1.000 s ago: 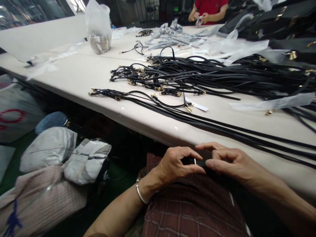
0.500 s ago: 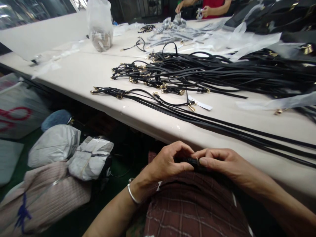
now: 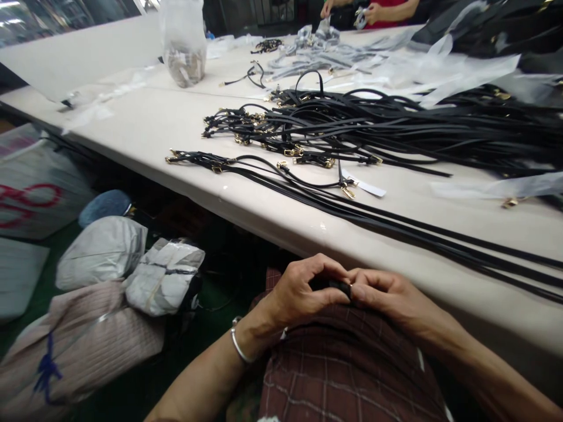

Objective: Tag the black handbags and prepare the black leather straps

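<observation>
Close to my lap, just off the table's front edge, my left hand (image 3: 310, 285) and my right hand (image 3: 380, 291) meet fingertip to fingertip. Between them they pinch a short piece of black strap (image 3: 339, 286) with a small gold buckle (image 3: 350, 287) at the right fingertips. Most of this strap is hidden by my fingers. Beyond my hands, several long black straps (image 3: 387, 225) with gold fittings lie along the table's near side. A gold clasp (image 3: 347, 190) rests on them beside a white tag (image 3: 369, 186).
A large pile of black straps (image 3: 373, 126) covers the middle of the table (image 3: 141, 126). Behind it are clear plastic wrappings (image 3: 475, 73) and a filled plastic bag (image 3: 185, 55). Wrapped bundles (image 3: 165, 278) lie on the floor at left. A co-worker's hands (image 3: 373, 14) work at the far end.
My hands have drawn slightly closer together around the strap, the right one moving a little to the left. The whole view has shifted slightly; the things on the table stay put.
</observation>
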`<state>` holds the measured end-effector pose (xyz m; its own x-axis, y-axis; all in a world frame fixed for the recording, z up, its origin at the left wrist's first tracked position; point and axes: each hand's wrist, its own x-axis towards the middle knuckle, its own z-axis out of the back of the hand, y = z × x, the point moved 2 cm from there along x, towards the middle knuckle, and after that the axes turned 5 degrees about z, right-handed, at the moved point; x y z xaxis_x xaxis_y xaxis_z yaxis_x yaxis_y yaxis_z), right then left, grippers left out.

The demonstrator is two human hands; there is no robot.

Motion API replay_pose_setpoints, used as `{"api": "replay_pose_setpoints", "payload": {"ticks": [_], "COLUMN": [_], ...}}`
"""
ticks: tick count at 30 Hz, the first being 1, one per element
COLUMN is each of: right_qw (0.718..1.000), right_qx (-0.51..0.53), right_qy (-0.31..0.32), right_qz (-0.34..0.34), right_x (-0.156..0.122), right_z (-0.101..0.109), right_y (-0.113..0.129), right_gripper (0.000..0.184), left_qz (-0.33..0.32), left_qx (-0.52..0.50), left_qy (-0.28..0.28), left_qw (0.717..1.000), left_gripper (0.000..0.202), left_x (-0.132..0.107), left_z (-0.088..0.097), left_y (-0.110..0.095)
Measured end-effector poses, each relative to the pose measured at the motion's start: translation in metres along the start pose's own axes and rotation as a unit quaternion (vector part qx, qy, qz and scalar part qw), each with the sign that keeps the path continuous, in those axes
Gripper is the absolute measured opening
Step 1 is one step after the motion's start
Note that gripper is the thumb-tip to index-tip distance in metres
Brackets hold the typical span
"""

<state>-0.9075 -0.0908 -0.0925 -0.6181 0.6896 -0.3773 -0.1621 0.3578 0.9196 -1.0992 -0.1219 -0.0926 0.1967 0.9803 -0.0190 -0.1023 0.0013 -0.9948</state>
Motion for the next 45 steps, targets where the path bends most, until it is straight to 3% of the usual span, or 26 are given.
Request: {"api": "replay_pose_setpoints", "payload": {"ticks": [4,7,10,14,17,20,26,32,36,39,42,45], "right_qw": [0.998,0.996,0.995,0.989,0.997,0.979,0.967,0.966,0.963,0.974,0.993,0.987], "right_qx": [-0.027,-0.004,0.064,0.115,-0.006,-0.125,-0.118,-0.082,-0.107,-0.143,-0.117,-0.056], "right_qy": [0.045,0.074,0.074,0.089,-0.004,-0.108,-0.183,-0.234,-0.240,-0.171,-0.020,0.130], "right_qz": [0.021,0.041,0.032,0.040,0.073,0.118,0.130,0.073,0.058,0.040,-0.011,-0.071], "right_x": [-0.010,-0.013,-0.010,-0.001,0.006,0.010,0.009,-0.007,-0.016,-0.017,-0.015,-0.009], "right_z": [0.008,0.011,0.008,0.000,-0.006,-0.014,-0.020,-0.014,0.005,0.023,0.029,0.017], "right_y": [0.007,0.009,0.001,-0.009,-0.007,-0.002,-0.005,0.004,0.004,0.001,0.000,0.004], "right_gripper": [0.055,0.065,0.057,0.064,0.062,0.041,0.027,0.030,0.033,0.034,0.046,0.063], "left_qz": [0.028,0.059,0.106,0.112,0.146,0.197,0.272,0.242,0.254,0.269,0.259,0.237], "left_qx": [-0.054,-0.021,0.005,-0.001,-0.071,-0.191,-0.323,-0.315,-0.290,-0.264,-0.250,-0.240], "left_qy": [-0.036,0.001,0.022,-0.024,-0.020,0.045,0.126,0.145,0.153,0.142,0.109,0.121], "left_qw": [0.997,0.998,0.994,0.993,0.987,0.961,0.898,0.906,0.910,0.915,0.927,0.934], "left_gripper": [0.031,0.020,0.012,0.018,0.028,0.037,0.050,0.045,0.041,0.038,0.039,0.041], "left_x": [0.003,0.005,0.004,0.004,0.005,0.007,0.003,-0.009,-0.021,-0.026,-0.021,-0.008], "left_z": [0.009,0.014,0.015,0.015,0.013,0.008,0.002,0.011,0.027,0.043,0.053,0.049], "left_y": [0.006,0.010,0.013,0.014,0.017,0.022,0.031,0.034,0.047,0.057,0.055,0.039]}}
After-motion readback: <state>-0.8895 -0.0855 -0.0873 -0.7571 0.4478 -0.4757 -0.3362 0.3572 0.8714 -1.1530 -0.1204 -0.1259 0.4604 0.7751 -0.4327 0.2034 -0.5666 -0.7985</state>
